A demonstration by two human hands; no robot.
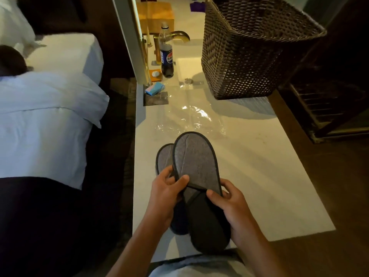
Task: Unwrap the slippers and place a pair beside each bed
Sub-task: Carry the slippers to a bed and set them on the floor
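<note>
The pair of slippers (pixel 196 184) is held over the near end of a pale countertop (pixel 259 172), their long axis running away from the person, heels far and dark toe caps near the body, tilted a little leftward at the far end. They are grey, with a flat felt-like insole edged in dark binding and a black closed upper over the toe; one slipper lies on top, the other peeks out behind it on the left, so the two overlap along most of their length. The left hand (pixel 166 194) grips the left edge at mid-length, thumb curled over the insole of the upper slipper and fingers wrapped behind. The right hand (pixel 233 206) holds the right side where insole meets upper, thumb pressed on the black upper, fingers curled round the edge. Just beyond the heels a sheet of clear plastic wrap (pixel 191 116) lies crumpled flat on the counter. Farther back stand a cola bottle (pixel 166 54) and a dark woven basket (pixel 249 50), well apart from the slippers. To the left, across a dark gap of floor, is a bed (pixel 46 124) with white linen.
</note>
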